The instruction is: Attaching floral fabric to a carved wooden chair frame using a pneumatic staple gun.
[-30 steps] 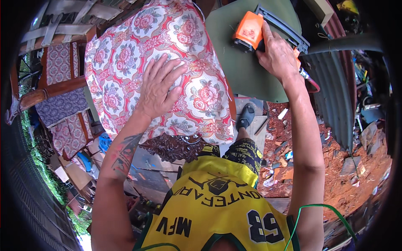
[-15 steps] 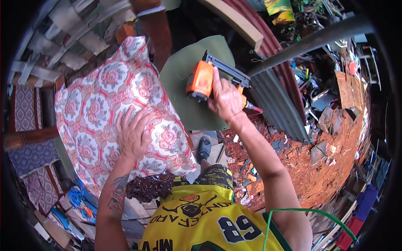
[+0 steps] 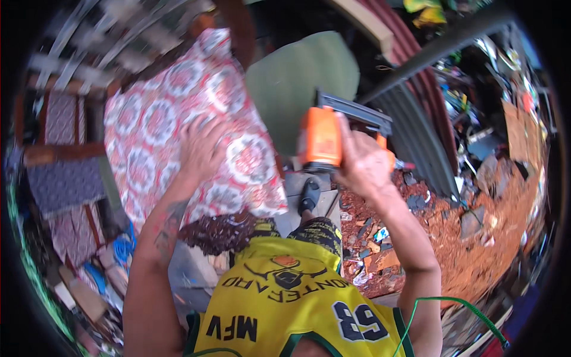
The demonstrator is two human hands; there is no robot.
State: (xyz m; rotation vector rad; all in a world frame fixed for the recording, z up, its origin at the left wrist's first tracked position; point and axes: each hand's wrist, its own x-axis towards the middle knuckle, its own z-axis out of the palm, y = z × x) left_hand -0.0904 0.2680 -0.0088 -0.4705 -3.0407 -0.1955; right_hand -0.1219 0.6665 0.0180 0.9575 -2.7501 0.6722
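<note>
My left hand [image 3: 202,149] lies with fingers spread on a red, white and grey floral fabric [image 3: 157,119] that covers a broad piece in front of me. In my right hand [image 3: 367,163] is an orange and black air staple gun [image 3: 322,140], gripped by its handle and held up off the work. Its dark magazine points away to the far side. Beyond the tool stands a plain olive-green panel [image 3: 303,80], next to the fabric's right edge. The underside of the fabric-covered piece is hidden.
Corrugated metal sheets [image 3: 416,137] and a grey pole [image 3: 440,53] are at the right. Reddish ground with scattered scraps [image 3: 380,238] lies below them. A wooden frame with patterned pads [image 3: 65,184] stands at the left. A green coiled hose [image 3: 464,306] loops by my right arm.
My right hand has drawn the staple gun back toward me, away from the olive-green panel. My left hand stays on the floral fabric. The whole view has shifted slightly.
</note>
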